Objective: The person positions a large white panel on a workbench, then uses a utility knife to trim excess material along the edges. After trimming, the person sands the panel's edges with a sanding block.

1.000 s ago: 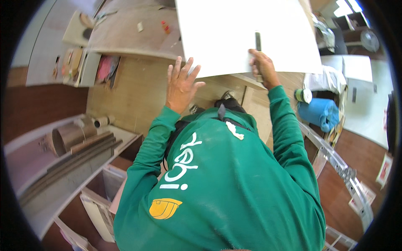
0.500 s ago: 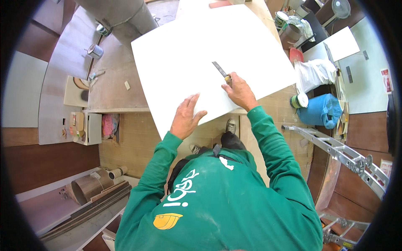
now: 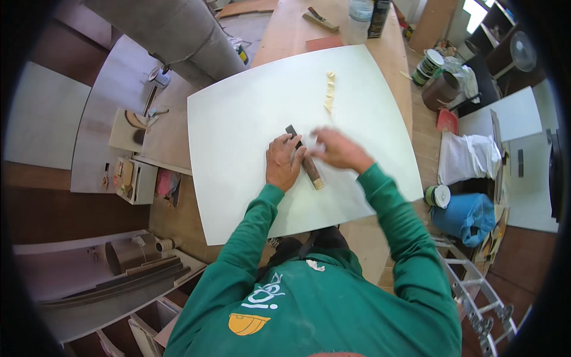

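Observation:
A large white board (image 3: 238,196) lies across the worktop in front of me. On it, slanting away to the left, is a flat-bladed tool (image 3: 310,171) with a dark blade, a brown handle and a pale butt end. My left hand (image 3: 283,162) is closed around its blade end, fingertips on one side and thumb on the other. Just right of the tool, my right hand (image 3: 341,150) is smeared by motion; whether it touches the tool cannot be made out. A pale curled strip (image 3: 329,93) rests farther up the board.
A grey column (image 3: 190,41) rises at the far left. Behind the board are a wooden hand plane (image 3: 320,19), a clear bottle (image 3: 360,10) and a dark can (image 3: 378,18). A blue bag (image 3: 464,219) and a metal ladder (image 3: 479,297) stand on the right.
The tool has passed from my right hand to my left, its handle now toward me. My view has shifted, and more of the far worktop shows. The board appears less washed out.

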Motion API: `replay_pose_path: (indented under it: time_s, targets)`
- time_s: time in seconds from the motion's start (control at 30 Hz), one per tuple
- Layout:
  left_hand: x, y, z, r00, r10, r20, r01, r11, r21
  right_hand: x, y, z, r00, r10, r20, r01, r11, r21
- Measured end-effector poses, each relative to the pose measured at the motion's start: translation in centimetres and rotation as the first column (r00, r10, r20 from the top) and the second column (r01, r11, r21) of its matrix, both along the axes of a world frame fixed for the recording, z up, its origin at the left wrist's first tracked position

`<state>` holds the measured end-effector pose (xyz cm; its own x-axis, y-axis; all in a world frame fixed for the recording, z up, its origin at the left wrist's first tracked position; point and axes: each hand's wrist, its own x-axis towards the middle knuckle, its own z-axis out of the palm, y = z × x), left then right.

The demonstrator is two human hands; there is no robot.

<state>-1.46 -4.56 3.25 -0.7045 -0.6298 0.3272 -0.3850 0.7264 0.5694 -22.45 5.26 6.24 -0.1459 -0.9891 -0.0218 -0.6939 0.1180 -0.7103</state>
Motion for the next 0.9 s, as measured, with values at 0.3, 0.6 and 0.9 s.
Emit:
replay_pose_path:
  time_s: [0.3,0.6,0.9]
  targets:
    - [-1.8,0.0,1.5,0.991,0.011,0.133,-0.011,1.000,0.000,-28.4,-26.1,-0.8,0.769,-0.382,-0.513,0.431,0.902,-0.027]
    - [-0.2,0.1,1.4,0.977,0.069,0.203,-0.081,0.996,0.049,-22.1,-32.6,-3.9,0.583,-0.569,-0.580,0.558,0.799,-0.223]
    - [-0.8,-0.4,1.5,0.988,0.008,0.155,-0.017,0.998,0.059,-18.7,-12.3,0.7,0.878,-0.421,-0.226,0.413,0.907,-0.084]
